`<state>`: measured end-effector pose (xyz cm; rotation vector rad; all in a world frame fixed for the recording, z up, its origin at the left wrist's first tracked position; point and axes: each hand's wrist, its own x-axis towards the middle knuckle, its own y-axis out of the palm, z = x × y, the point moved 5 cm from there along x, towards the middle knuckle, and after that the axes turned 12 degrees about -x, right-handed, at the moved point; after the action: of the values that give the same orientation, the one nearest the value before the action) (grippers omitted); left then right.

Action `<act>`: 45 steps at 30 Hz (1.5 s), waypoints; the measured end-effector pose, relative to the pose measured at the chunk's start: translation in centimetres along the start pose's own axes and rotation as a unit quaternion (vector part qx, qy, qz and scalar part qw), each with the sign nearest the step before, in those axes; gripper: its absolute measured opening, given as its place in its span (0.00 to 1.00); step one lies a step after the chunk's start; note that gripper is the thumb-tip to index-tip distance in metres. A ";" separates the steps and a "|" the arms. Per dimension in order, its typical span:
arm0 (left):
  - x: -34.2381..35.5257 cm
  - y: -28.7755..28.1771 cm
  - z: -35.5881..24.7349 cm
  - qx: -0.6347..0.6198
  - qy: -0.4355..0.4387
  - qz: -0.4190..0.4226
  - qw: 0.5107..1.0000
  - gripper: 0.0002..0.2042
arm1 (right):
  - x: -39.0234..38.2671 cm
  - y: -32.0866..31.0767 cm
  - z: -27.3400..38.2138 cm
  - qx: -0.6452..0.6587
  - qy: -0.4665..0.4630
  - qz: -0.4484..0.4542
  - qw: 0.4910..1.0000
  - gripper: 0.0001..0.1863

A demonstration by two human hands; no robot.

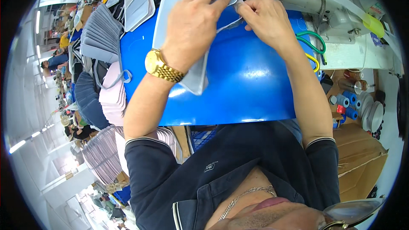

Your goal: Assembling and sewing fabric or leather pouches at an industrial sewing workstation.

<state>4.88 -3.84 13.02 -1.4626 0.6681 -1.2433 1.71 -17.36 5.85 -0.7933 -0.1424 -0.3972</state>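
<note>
A light grey-blue fabric piece lies on a glossy blue work surface in front of a white sewing machine. My left hand, with a gold watch on its wrist, presses flat on the fabric, fingers stretched toward the needle area. My right hand pinches the fabric's edge just right of the left fingertips, close under the machine head. The needle itself is hidden by the fingers.
Stacks of folded grey, pink and dark blue fabric pieces pile up at the left. Green- and yellow-handled scissors lie at the right of the blue surface. Blue thread spools and a cardboard box sit at lower right. Other workers are far left.
</note>
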 end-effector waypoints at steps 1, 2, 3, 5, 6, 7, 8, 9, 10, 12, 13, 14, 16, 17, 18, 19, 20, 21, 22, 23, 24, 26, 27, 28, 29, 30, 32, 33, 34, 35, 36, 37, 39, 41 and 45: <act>0.2 -0.2 -0.6 0.003 0.000 0.000 1.000 0.19 | 0.2 0.0 0.2 0.002 -0.002 -0.001 1.000 0.19; 0.4 -0.3 -0.9 0.006 -0.031 0.003 0.999 0.20 | 0.3 0.1 0.2 0.026 0.010 0.011 1.000 0.19; 0.5 -0.4 -1.2 0.005 -0.063 0.009 0.998 0.21 | -0.1 0.3 0.3 0.049 0.026 0.027 0.998 0.19; 0.8 -0.3 -2.1 -0.012 -0.069 -0.003 0.998 0.18 | -1.0 0.2 0.5 0.097 0.056 0.048 0.993 0.19; 1.0 -0.1 -2.5 -0.021 -0.090 -0.012 0.996 0.16 | -1.1 0.4 0.5 0.147 0.079 0.066 0.984 0.19; 1.2 0.1 -2.8 -0.030 -0.112 -0.022 0.993 0.14 | -1.3 0.3 0.5 0.148 0.079 0.065 0.984 0.19; 1.6 0.1 -2.9 -0.047 -0.130 -0.026 0.990 0.11 | -1.4 0.3 0.4 0.163 0.067 0.065 0.982 0.19; 1.8 0.2 -3.1 -0.045 -0.130 -0.025 0.990 0.11 | -1.6 0.5 0.4 0.179 0.054 0.066 0.980 0.20; 1.8 0.4 -3.2 -0.049 -0.154 -0.031 0.986 0.11 | -2.3 0.6 0.0 0.197 0.062 0.072 0.976 0.21; 1.4 1.0 -3.0 -0.067 -0.192 -0.041 0.978 0.11 | -5.0 -0.5 0.1 0.160 0.040 0.062 0.984 0.21; 1.1 1.3 -3.1 -0.069 -0.193 -0.038 0.978 0.11 | -6.7 -1.0 0.5 0.124 0.019 0.058 0.990 0.21; 0.8 1.3 -3.2 -0.081 -0.193 -0.067 0.976 0.12 | -8.0 -1.4 0.8 0.126 0.022 0.060 0.990 0.21; 0.3 1.5 -3.2 -0.092 -0.189 -0.099 0.973 0.13 | -9.8 -1.3 1.4 0.063 0.012 0.170 0.983 0.21; -0.4 1.7 -3.2 -0.109 -0.185 -0.125 0.969 0.15 | -10.1 -1.3 1.4 0.064 0.011 0.169 0.983 0.21; -0.7 1.7 -3.3 -0.127 -0.180 -0.150 0.964 0.16 | -10.6 -1.1 1.2 0.125 0.047 0.184 0.974 0.21; -0.7 1.8 -3.2 -0.128 -0.179 -0.150 0.964 0.16 | -10.9 -0.8 0.9 0.186 0.080 0.199 0.959 0.21; -0.5 1.7 -3.2 -0.130 -0.169 -0.162 0.963 0.17 | -10.9 -0.6 0.8 0.187 0.080 0.199 0.959 0.21; -0.5 1.5 -3.2 -0.132 -0.161 -0.174 0.962 0.17 | -10.9 -0.5 0.5 0.225 0.086 0.190 0.952 0.22; -0.7 1.4 -3.2 -0.130 -0.164 -0.173 0.962 0.17 | -10.9 -0.5 0.4 0.263 0.090 0.182 0.943 0.22; -0.9 1.2 -3.0 -0.151 -0.164 -0.164 0.961 0.17 | -10.7 -0.4 0.4 0.265 0.089 0.185 0.942 0.22; -0.9 1.1 -2.5 -0.170 -0.163 -0.158 0.959 0.17 | -10.1 -0.2 0.3 0.297 0.090 0.186 0.932 0.22; -2.6 0.6 -0.9 -0.135 -0.160 -0.173 0.962 0.18 | -9.2 -0.2 0.1 0.326 0.093 0.186 0.922 0.22; -4.1 0.4 0.1 -0.098 -0.158 -0.184 0.965 0.19 | -8.7 -0.1 0.2 0.332 0.092 0.190 0.919 0.22; -6.0 0.6 1.1 -0.046 -0.207 -0.194 0.958 0.21 | -8.2 0.0 0.1 0.335 0.094 0.191 0.918 0.21; -8.1 1.1 2.0 0.007 -0.252 -0.204 0.946 0.24 | -7.6 0.2 0.0 0.332 0.095 0.188 0.919 0.21; -12.5 3.4 4.5 -0.160 -0.389 -0.231 0.877 0.25 | -7.2 0.5 0.0 0.350 0.104 0.181 0.913 0.21; -17.5 7.9 4.9 -0.526 -0.559 -0.245 0.593 0.25 | -6.8 1.1 -0.2 0.361 0.119 0.168 0.910 0.21; -18.4 9.4 2.2 -0.695 -0.571 -0.222 0.375 0.24 | -6.7 1.0 -0.6 0.351 0.095 0.147 0.920 0.21; -19.3 9.3 0.4 -0.702 -0.567 -0.223 0.369 0.23 | -6.5 0.4 -0.6 0.343 0.065 0.127 0.929 0.21; -19.9 9.8 -0.8 -0.712 -0.560 -0.223 0.361 0.21 | -6.3 -0.4 -1.3 0.331 0.067 0.118 0.934 0.21; -20.2 10.0 -1.1 -0.720 -0.554 -0.219 0.357 0.21 | -6.5 -1.2 -1.9 0.279 0.049 0.137 0.949 0.21; -20.8 9.5 -1.1 -0.719 -0.543 -0.205 0.382 0.20 | -6.8 -2.1 -2.0 0.224 0.028 0.161 0.961 0.21; -21.1 9.3 -1.3 -0.723 -0.527 -0.194 0.404 0.20 | -6.3 -4.7 -3.7 0.287 0.084 0.139 0.944 0.20; -20.1 8.7 -0.9 -0.715 -0.519 -0.208 0.420 0.18 | -3.9 -8.4 -5.1 0.250 0.067 0.056 0.964 0.20; -19.6 9.1 -0.5 -0.725 -0.514 -0.183 0.421 0.19 | -1.0 -11.4 -5.1 0.153 0.000 -0.012 0.988 0.20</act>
<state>0.31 10.80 -2.21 -3.3924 0.3964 0.7157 -3.83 -27.94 9.59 -0.4891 -0.2075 -0.3879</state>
